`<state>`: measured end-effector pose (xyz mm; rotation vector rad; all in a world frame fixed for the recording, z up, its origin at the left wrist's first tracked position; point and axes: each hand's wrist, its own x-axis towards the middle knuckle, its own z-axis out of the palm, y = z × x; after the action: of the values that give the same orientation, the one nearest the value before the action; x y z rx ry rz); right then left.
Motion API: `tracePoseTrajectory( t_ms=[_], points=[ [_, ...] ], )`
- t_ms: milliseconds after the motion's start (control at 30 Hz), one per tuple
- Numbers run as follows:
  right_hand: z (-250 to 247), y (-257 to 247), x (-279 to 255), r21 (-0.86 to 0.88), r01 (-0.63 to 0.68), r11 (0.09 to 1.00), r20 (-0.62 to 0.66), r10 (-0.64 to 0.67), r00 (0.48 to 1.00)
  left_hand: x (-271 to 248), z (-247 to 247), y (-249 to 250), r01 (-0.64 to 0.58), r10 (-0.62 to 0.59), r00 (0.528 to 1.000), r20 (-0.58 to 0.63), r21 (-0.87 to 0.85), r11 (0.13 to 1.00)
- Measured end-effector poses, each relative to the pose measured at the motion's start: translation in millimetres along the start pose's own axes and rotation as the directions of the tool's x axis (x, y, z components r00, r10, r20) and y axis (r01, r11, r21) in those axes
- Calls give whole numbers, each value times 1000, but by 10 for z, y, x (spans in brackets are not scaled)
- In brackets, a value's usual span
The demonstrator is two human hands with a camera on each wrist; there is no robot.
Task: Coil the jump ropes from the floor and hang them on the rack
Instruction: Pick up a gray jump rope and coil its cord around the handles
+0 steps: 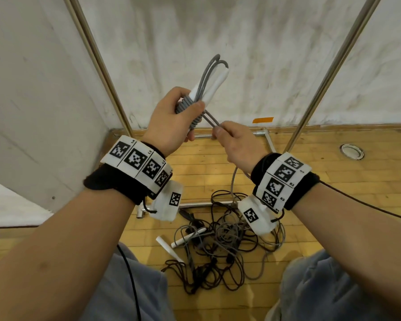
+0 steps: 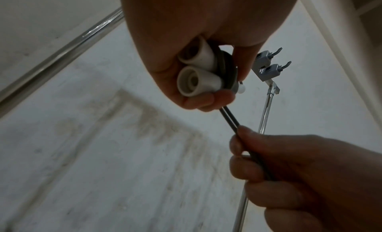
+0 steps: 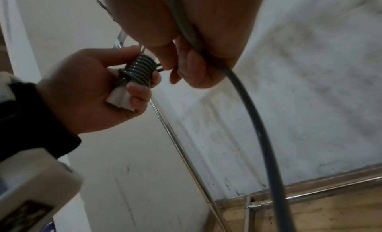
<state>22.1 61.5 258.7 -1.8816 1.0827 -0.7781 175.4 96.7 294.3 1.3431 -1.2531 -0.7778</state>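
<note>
My left hand (image 1: 178, 117) grips a grey jump rope (image 1: 208, 82) bundled with its two white handles (image 2: 196, 72), several turns of cord wound tightly round them (image 3: 140, 68). A loop of cord sticks up past the handles. My right hand (image 1: 232, 137) pinches the doubled free strand (image 2: 229, 119) just below the bundle, and the rest of that grey cord (image 3: 248, 104) trails down past the right wrist. A tangle of dark and grey ropes (image 1: 225, 242) with loose white handles (image 1: 185, 238) lies on the wooden floor between my knees.
The chrome rack's two uprights (image 1: 97, 59) (image 1: 333, 66) rise on either side of my hands before a stained white wall. Its base bars (image 1: 267, 140) lie on the floor. Grey hooks (image 2: 270, 67) sit at the rack's top. A round floor socket (image 1: 351, 151) is at right.
</note>
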Motion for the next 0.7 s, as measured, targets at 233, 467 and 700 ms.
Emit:
tracePoseTrajectory(
  t_ms=[233,467,700],
  points=[
    [-81,-23,32,-151,37,988,87,-24,996,47,-48,-194,-66,83,996,-24,414,908],
    [-106,-95,-25,-282,89,955,122,-56,991,72,-24,-450,-121,112,992,56,657,744],
    [-196,-127,-57,-472,170,865,201,-82,976,107,15,-527,-151,98,989,115,700,698]
  ],
)
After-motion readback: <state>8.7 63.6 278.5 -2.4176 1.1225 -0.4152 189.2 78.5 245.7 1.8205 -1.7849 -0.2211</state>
